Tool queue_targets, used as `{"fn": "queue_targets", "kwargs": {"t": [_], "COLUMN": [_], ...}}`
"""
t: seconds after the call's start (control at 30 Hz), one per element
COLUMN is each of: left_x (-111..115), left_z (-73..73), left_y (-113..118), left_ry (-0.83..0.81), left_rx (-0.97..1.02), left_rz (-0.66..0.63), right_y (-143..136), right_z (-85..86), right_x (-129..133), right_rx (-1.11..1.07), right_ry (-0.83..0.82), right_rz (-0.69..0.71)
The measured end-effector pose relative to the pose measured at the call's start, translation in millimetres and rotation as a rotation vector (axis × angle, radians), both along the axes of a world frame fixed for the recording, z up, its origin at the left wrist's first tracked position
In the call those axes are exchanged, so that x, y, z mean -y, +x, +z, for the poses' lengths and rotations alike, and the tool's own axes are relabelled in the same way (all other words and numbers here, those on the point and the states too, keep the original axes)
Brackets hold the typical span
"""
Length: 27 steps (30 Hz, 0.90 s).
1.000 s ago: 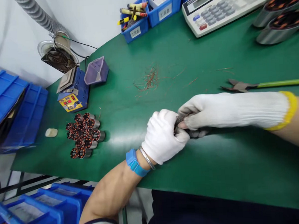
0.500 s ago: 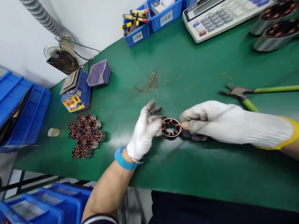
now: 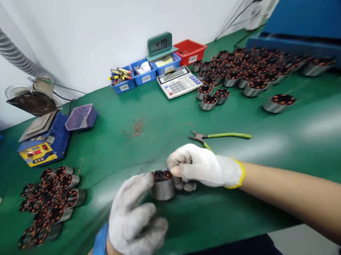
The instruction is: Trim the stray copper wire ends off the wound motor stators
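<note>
A motor stator (image 3: 162, 189), a short steel ring with copper windings and black insulation at its top, stands upright between my two gloved hands. My left hand (image 3: 136, 216) has a fingertip against the stator's upper left rim, its other fingers curled in front. At the right rim, my right hand (image 3: 197, 166) is closed, thumb and forefinger pinched together against the stator. Whether a wire end lies in that pinch is too small to tell. Green-handled cutting pliers (image 3: 222, 135) lie just beyond my right hand.
Copper wire scraps (image 3: 137, 128) lie mid-table. Grouped stators (image 3: 73, 198) stand at the left, near a blue-and-yellow device (image 3: 43, 149) and a purple tray (image 3: 81, 117). Many more stators (image 3: 251, 88) fill the back right, beside a calculator (image 3: 179, 82) and a red bin (image 3: 191, 50).
My view has swung right and up, showing more stators. The stator's open top faced me before; now its steel side shows. My left hand has turned, fingers curled nearer the camera.
</note>
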<state>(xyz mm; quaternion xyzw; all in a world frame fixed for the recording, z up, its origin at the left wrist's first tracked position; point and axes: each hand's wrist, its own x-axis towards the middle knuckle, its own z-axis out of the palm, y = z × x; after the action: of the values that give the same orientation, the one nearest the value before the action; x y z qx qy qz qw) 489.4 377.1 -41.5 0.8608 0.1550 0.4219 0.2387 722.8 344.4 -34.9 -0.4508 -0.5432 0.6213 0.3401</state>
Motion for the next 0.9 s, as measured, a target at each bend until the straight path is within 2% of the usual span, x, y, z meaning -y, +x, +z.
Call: {"fn": "queue_targets", "kwargs": {"t": [0.03, 0.07, 0.1, 0.17, 0.2, 0.23, 0.27, 0.4, 0.43, 0.47, 0.5, 0.57, 0.6, 0.63, 0.67, 0.73, 0.77, 0.8, 0.83, 0.9], "left_x": [-1.1, -2.6, -4.3, -7.0, -7.4, -7.1, -6.2, -1.2, -0.6, -0.4, -0.6, -1.4, -2.0, -2.8, -3.9, -6.6, -7.8, -8.7, -8.9, -7.6], "left_z": [-0.2, -0.1, 0.5, 3.5, 5.8, 8.5, 11.3, 18.5, 18.6, 18.0, 17.1, 15.1, 14.6, 14.5, 14.7, 15.4, 15.3, 14.7, 13.4, 8.8], "left_y": [0.7, 2.9, 6.1, 13.2, 15.9, 17.7, 18.6, 17.6, 17.9, 18.6, 19.7, 21.7, 22.2, 22.3, 22.1, 21.8, 22.3, 23.3, 24.8, 28.2], "left_ry": [-0.146, -0.381, -0.684, -1.254, -1.429, -1.506, -1.501, -1.182, -1.169, -1.213, -1.3, -1.467, -1.464, -1.399, -1.305, -1.154, -1.151, -1.22, -1.33, -1.573], "left_rx": [0.066, 0.148, 0.107, -0.11, -0.197, -0.195, -0.112, 0.476, 0.547, 0.536, 0.435, 0.052, -0.094, -0.118, -0.021, 0.365, 0.514, 0.566, 0.509, 0.147], "left_rz": [0.09, 0.167, 0.148, -0.058, -0.158, -0.201, -0.197, -0.11, -0.085, -0.056, -0.045, -0.074, -0.087, -0.08, -0.052, 0.048, 0.081, 0.092, 0.087, -0.034], "right_y": [0.5, 0.9, 1.3, 1.5, 1.3, 0.8, -0.1, -4.6, -5.3, -5.5, -5.3, -3.4, -2.0, -0.6, 0.8, 2.6, 2.9, 2.8, 2.4, 1.8], "right_z": [2.9, 5.2, 6.6, 7.0, 6.0, 4.6, 2.9, -0.4, 0.0, 0.8, 1.8, 3.4, 4.0, 4.5, 4.8, 5.5, 5.8, 6.0, 6.2, 6.5], "right_x": [2.2, 4.6, 6.6, 8.8, 8.8, 8.2, 7.2, 3.9, 4.3, 5.1, 6.1, 8.3, 8.9, 9.1, 9.0, 8.0, 7.3, 6.6, 6.1, 5.9], "right_rx": [0.04, 0.082, 0.122, 0.185, 0.203, 0.214, 0.215, 0.157, 0.143, 0.147, 0.173, 0.272, 0.323, 0.361, 0.379, 0.369, 0.369, 0.384, 0.409, 0.476], "right_ry": [0.036, 0.083, 0.133, 0.21, 0.219, 0.204, 0.17, 0.021, 0.01, 0.029, 0.083, 0.242, 0.309, 0.349, 0.352, 0.285, 0.264, 0.265, 0.287, 0.35], "right_rz": [0.005, 0.004, -0.002, -0.013, -0.009, 0.005, 0.023, 0.069, 0.076, 0.081, 0.08, 0.075, 0.066, 0.057, 0.051, 0.036, 0.028, 0.03, 0.033, 0.057]}}
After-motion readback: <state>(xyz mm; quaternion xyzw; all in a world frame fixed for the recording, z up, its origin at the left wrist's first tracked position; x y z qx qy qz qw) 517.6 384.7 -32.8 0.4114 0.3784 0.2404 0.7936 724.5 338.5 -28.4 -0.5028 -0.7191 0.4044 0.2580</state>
